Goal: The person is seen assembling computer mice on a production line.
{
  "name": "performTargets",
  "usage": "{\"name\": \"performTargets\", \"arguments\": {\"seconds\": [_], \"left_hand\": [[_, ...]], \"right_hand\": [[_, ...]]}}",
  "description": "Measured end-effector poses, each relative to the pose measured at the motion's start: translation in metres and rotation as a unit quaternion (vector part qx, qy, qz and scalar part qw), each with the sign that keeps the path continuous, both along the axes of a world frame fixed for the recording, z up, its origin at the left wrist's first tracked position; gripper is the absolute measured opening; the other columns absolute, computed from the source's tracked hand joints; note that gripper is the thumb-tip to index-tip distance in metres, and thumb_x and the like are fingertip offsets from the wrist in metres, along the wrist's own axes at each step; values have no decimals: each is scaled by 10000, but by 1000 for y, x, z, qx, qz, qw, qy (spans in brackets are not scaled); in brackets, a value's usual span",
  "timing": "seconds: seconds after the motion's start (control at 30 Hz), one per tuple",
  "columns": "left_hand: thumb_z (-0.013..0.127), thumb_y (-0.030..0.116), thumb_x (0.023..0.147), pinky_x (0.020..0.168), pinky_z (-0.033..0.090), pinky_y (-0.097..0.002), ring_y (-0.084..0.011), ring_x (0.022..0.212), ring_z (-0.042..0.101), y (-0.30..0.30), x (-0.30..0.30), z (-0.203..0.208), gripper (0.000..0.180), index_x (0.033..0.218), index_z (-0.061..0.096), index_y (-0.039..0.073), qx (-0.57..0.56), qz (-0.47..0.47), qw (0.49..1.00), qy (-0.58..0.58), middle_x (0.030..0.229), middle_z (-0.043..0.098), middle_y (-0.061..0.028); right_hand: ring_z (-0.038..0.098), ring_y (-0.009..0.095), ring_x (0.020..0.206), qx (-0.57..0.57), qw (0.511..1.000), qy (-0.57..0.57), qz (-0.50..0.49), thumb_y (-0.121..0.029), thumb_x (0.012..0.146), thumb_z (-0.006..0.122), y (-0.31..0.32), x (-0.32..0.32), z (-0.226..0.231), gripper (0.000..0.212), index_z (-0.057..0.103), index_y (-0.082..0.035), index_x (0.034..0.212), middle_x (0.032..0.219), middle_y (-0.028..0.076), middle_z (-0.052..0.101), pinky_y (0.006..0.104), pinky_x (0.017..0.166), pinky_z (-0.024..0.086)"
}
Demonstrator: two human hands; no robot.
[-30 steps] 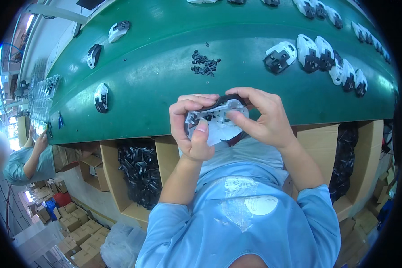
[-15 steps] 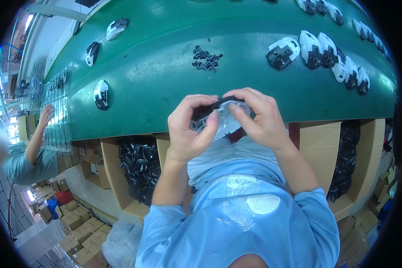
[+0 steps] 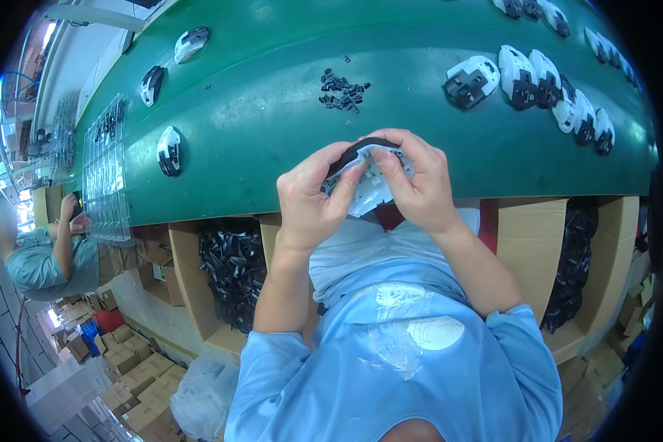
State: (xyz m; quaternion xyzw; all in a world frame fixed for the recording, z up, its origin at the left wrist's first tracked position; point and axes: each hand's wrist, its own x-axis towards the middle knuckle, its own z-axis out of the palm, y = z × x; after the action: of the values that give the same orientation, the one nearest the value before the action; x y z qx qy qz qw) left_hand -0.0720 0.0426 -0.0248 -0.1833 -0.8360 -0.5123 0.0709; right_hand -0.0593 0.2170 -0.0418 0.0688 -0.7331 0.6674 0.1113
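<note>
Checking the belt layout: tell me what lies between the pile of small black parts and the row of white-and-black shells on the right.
In the head view, only bare green belt lies between the small black parts and the nearest shell.

Green belt (image 3: 272, 118), white-and-black shells (image 3: 527, 77), small black parts (image 3: 342, 91)

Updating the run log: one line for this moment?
left hand: grips white-and-black plastic mouse shell | right hand: grips same shell | site: above green belt

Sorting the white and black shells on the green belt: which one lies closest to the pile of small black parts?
The shell just right of the pile, lying apart with its black underside up; the others overlap in a row further right or sit far left.
</note>
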Motion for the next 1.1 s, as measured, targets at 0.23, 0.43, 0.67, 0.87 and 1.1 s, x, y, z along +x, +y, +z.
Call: {"name": "performTargets", "arguments": {"seconds": [0.23, 0.43, 0.67, 0.87, 1.1], "left_hand": [[775, 26, 846, 707, 558, -259, -124, 787, 702, -16, -1, 4, 267, 1095, 704, -40, -40, -42, 998, -26, 904, 749, -99], [772, 55, 819, 635, 550, -322, -253, 737, 698, -31, -4, 19, 307, 1109, 689, -4, -145, -139, 980, -7, 896, 700, -130], [773, 81, 822, 585, 521, -328, -247, 667, 663, -30, -12, 9, 203, 993, 701, -2, -149, -165, 975, 1, 817, 674, -125], [794, 52, 801, 601, 547, -330, -254, 688, 679, -39, -17, 13, 219, 995, 703, 4, -162, -123, 976, 83, 843, 690, -124], [742, 84, 697, 813, 585, -381, -291, 997, 661, -16, -40, -23, 263, 957, 705, 105, -120, -11, 889, 441, 1149, 687, -79]], "right_hand": [[712, 303, 838, 40, 997, 24, 69, -120, 935, 667, 8, 0, 4, 193, 681, 17, 1071, 955, 162, 717, 359, 726, 552], [683, 325, 770, 202, 957, 53, 199, -134, 896, 714, 29, -9, 23, 192, 676, 12, 1013, 891, 160, 693, 384, 660, 536], [672, 326, 746, 234, 943, 118, 204, -126, 893, 708, 29, -17, 8, 147, 677, 2, 959, 841, 148, 683, 404, 644, 540], [691, 275, 730, 173, 969, 56, 170, -153, 912, 719, 23, -15, 17, 203, 706, -10, 1055, 885, 150, 707, 370, 635, 545], [684, 326, 1085, 139, 979, 105, 107, -102, 872, 724, 39, -28, -6, 354, 667, -16, 1211, 1212, 201, 694, 395, 936, 531]]}}
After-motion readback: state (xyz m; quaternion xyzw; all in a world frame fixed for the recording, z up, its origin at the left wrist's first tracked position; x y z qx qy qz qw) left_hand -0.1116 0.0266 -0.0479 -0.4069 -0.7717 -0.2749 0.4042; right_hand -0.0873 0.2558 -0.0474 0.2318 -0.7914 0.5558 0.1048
